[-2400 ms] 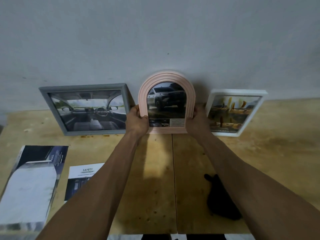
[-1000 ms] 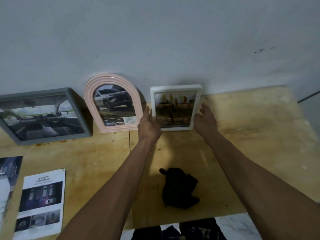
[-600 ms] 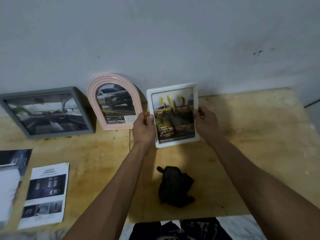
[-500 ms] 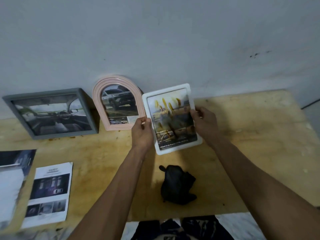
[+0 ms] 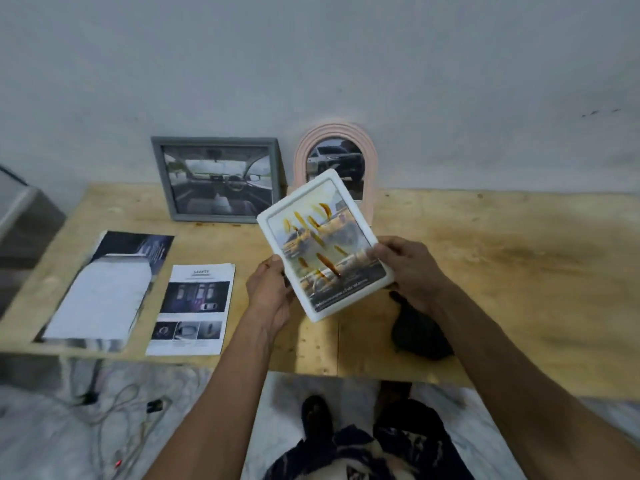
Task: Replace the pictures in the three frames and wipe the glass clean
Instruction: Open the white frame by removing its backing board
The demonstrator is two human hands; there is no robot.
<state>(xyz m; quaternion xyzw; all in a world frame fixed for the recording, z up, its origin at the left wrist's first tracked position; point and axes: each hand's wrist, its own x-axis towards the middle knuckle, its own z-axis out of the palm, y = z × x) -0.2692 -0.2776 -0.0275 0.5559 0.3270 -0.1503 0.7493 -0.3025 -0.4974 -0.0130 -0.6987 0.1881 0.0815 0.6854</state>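
I hold a white rectangular frame [image 5: 325,245] tilted above the wooden table [image 5: 502,271]; orange-brown smears streak its glass. My left hand [image 5: 270,292] grips its lower left edge and my right hand [image 5: 408,268] grips its lower right edge. A grey frame [image 5: 218,180] with a car-interior picture leans on the wall at the back. Beside it leans a pink arched frame [image 5: 334,157] with a car picture, its lower part hidden behind the white frame. A black cloth [image 5: 420,336] lies on the table under my right forearm.
Two printed sheets lie on the table's left part: a large dark one [image 5: 104,289] and a smaller safety leaflet [image 5: 192,308]. Cables [image 5: 114,420] trail over the marbled floor below the table's front edge. A grey box [image 5: 20,216] stands at far left.
I let go of the pink arched frame, took the white frame from the wall with both hands and pulled it toward me, tilting it. My view moved back and left.
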